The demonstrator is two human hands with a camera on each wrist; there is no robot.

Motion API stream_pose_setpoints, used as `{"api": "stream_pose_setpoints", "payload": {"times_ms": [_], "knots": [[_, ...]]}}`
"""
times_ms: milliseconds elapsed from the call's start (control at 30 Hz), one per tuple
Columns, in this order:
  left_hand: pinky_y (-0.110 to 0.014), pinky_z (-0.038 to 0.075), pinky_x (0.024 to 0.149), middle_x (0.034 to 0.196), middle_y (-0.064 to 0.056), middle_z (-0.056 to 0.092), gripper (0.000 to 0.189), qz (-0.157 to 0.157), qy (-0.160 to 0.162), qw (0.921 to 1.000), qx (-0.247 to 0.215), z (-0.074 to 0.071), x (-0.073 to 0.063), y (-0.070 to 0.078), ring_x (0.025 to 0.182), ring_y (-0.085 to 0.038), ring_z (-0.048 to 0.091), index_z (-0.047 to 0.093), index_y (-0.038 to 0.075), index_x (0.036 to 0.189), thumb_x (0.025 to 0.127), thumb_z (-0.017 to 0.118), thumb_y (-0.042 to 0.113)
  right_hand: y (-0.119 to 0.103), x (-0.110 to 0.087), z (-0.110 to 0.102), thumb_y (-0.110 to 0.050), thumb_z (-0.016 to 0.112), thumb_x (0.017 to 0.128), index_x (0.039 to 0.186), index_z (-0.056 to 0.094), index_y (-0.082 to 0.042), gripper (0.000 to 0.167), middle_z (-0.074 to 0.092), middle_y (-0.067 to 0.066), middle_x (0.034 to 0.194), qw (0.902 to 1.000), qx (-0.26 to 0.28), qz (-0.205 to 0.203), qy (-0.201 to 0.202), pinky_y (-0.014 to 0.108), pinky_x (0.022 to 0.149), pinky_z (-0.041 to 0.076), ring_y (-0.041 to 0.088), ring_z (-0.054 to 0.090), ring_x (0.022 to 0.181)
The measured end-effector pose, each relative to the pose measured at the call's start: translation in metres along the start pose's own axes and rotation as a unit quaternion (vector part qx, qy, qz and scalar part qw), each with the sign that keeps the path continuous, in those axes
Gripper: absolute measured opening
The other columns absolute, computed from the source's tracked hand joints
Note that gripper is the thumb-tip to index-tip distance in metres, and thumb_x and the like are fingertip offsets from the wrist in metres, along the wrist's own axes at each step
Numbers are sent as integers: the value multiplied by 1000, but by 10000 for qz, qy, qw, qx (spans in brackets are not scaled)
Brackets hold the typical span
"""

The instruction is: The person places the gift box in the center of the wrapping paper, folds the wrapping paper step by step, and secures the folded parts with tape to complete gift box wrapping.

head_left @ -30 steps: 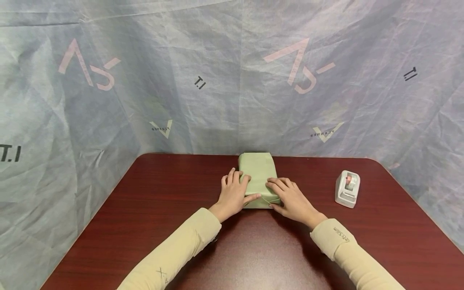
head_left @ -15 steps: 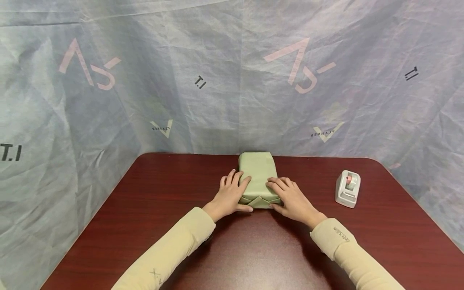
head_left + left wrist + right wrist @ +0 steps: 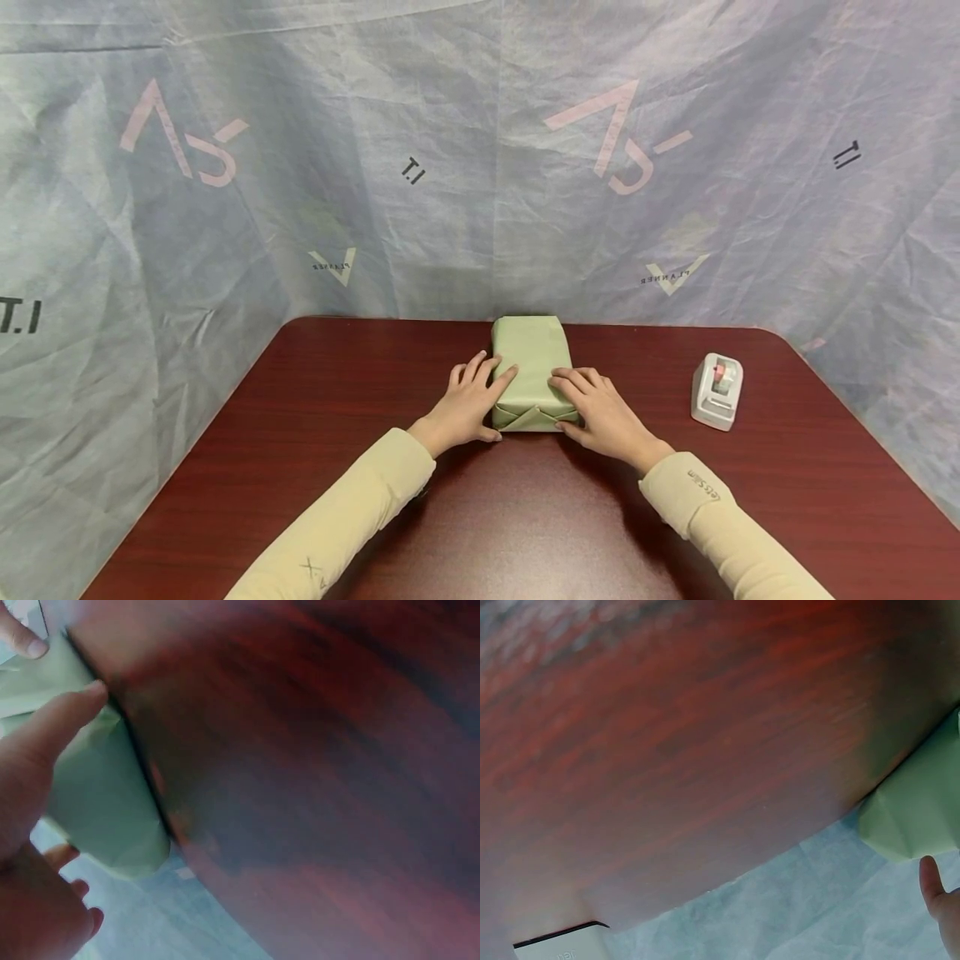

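A box wrapped in pale green paper lies at the far middle of the table, its near end folded into a pointed flap. My left hand rests along its left side, fingers spread over the upper edge and thumb by the near left corner. From the right, my right hand holds the box, fingertips bent on top and thumb at the near corner. In the left wrist view, my left thumb extends straight beside the folded end of the box. One fingertip meets the box in the right wrist view.
A white tape dispenser with a pink-centred roll stands to the right. The dark red wooden table ends at a grey printed cloth hanging behind and beside it.
My left hand has slid left, and its thumb has moved off the near end to the left corner, uncovering the pointed flap. The right hand and box stay nearly still.
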State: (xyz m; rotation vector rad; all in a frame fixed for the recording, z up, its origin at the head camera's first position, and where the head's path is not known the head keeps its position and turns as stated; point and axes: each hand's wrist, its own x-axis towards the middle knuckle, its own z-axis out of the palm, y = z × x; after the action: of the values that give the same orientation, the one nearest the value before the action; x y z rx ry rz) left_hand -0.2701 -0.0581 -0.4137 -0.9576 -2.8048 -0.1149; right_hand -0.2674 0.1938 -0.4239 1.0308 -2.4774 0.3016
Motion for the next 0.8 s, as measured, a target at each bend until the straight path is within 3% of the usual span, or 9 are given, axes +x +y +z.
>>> {"api": "stream_pose_setpoints", "payload": {"times_ms": [133,433,633,800], "knots": [[-51,23,102,146,-17,24,101,-41,210,9997,110,2,1,2,138,-36,16,24,17,145,65,78,47,0,0,0,-31,74,74,126,49,-11,62,47,4,131,10000,-16,-8,7,46,86,38,25,43,113],[-50,24,104,145,-18,27,94,64,305,9972,682,7,3,3,138,-34,17,23,15,145,72,72,48,0,0,1,-30,73,74,127,49,-12,60,47,4,131,10000,13,28,-14,45,86,38,24,42,113],[-50,24,105,146,-18,25,94,98,65,9979,642,1,2,3,138,-34,16,20,14,146,74,72,43,1,0,2,-31,74,74,126,49,-13,60,47,3,130,10000,-70,0,3,45,86,38,24,43,112],[-50,24,104,146,-18,24,100,99,-137,9976,668,-5,3,2,138,-34,17,20,15,146,69,77,42,1,0,1,-32,73,74,126,49,-13,60,48,3,130,9999,-95,18,-27,45,87,38,23,44,112]]}}
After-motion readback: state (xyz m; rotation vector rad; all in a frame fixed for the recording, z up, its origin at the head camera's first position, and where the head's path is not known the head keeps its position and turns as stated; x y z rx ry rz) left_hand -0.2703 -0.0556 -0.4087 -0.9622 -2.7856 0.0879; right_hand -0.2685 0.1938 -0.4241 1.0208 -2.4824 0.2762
